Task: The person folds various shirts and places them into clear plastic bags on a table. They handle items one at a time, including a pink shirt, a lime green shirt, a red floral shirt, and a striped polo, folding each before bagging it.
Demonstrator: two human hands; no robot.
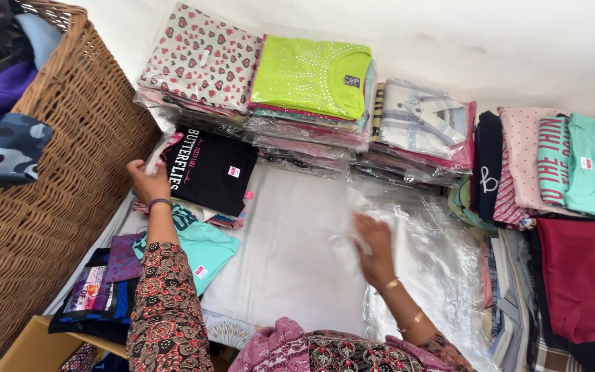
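Note:
My left hand [149, 182] rests on the left edge of a folded black T-shirt [209, 171] in a clear bag, fingers curled onto it. Under that shirt lies a folded teal T-shirt [204, 248]. My right hand [373, 246] is blurred over a pile of empty clear plastic bags [435, 255] and grips the edge of one crumpled bag. Both arms wear patterned sleeves and wrist bangles. A white cloth [290, 255] covers the surface between my hands.
A large wicker basket [49, 200] with clothes fills the left. Bagged stacks stand at the back: heart-print [201, 58], lime green [311, 76], striped shirts [418, 120]. Unbagged folded clothes [573, 179] pile on the right. Dark folded garments [101, 289] lie at lower left.

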